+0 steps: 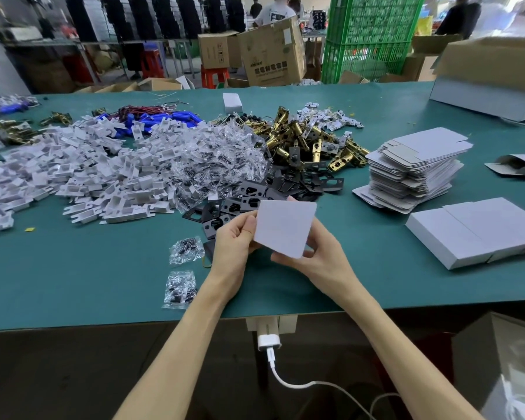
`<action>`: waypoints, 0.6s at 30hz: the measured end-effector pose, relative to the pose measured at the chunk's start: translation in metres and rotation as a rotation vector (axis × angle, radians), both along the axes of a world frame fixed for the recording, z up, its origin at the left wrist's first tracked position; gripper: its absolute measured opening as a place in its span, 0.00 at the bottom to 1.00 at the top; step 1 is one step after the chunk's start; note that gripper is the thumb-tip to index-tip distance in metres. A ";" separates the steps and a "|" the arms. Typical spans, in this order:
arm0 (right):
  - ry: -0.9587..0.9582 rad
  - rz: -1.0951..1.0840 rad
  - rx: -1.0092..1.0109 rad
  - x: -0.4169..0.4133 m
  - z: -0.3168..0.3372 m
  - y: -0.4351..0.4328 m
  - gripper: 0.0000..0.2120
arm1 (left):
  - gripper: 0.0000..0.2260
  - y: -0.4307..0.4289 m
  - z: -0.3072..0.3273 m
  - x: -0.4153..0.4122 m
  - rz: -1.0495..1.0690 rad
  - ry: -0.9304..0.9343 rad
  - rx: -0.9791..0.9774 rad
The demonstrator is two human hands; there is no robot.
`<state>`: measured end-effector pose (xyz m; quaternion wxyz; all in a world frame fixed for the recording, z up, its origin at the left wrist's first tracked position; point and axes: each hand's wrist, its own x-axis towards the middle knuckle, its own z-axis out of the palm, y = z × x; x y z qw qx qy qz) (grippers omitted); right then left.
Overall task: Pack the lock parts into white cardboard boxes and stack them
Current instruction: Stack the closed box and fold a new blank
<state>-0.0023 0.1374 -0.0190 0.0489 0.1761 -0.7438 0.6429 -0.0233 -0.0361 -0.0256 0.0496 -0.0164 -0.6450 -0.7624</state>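
Observation:
I hold a small white cardboard box (285,227) over the green table (73,283), just in front of me. My left hand (235,237) grips its left side with the thumb on the front face. My right hand (315,256) cups it from below and behind. Behind the box lie black strike plates (249,197), brass latch bolts (300,140), a heap of clear screw bags (219,156) and a wide pile of white plastic inserts (88,174). Two loose screw bags (185,250) lie left of my left wrist.
A stack of flat unfolded boxes (415,171) stands at the right, with closed white boxes (473,231) laid side by side nearer me. Blue parts and red wires (164,118) lie at the back. Cartons, a green crate stack (370,37) and people stand beyond the table.

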 end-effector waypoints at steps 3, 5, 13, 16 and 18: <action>0.047 0.020 0.022 0.000 0.003 0.000 0.43 | 0.10 0.000 0.002 0.001 -0.001 0.004 -0.005; 0.069 0.007 0.029 -0.002 0.002 0.002 0.43 | 0.09 -0.001 0.002 0.002 -0.010 0.015 -0.023; 0.132 -0.042 0.118 -0.004 -0.006 -0.002 0.34 | 0.08 -0.002 0.001 0.004 -0.136 -0.009 -0.074; 0.179 -0.038 0.140 -0.001 -0.008 -0.006 0.31 | 0.08 -0.002 0.002 0.005 -0.135 -0.010 -0.042; 0.216 -0.043 0.151 0.000 -0.008 -0.009 0.30 | 0.09 -0.002 0.002 0.003 -0.135 -0.023 -0.042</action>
